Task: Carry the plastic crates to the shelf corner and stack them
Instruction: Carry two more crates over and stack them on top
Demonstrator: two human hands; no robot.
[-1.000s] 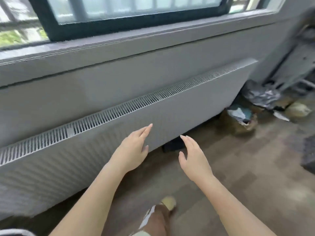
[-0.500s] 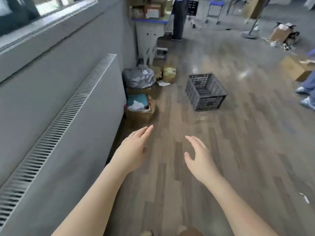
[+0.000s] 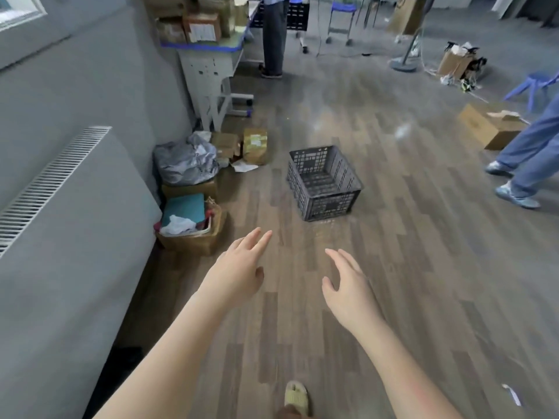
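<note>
Well, both hands, left hand [image 3: 239, 272] and right hand [image 3: 348, 285], reach out empty with fingers spread; that gray crate [image 3: 325, 182] looks light, stiff, best gripped by opposite rims

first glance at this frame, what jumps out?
The dark plastic crate standing alone and empty on the wooden floor, straight ahead. Nearer the camera, the left hand and right hand reach out towards it, fingers straight, holding nothing. Along the wall at left sits a clutter of cardboard boxes and a grey bag.
</note>
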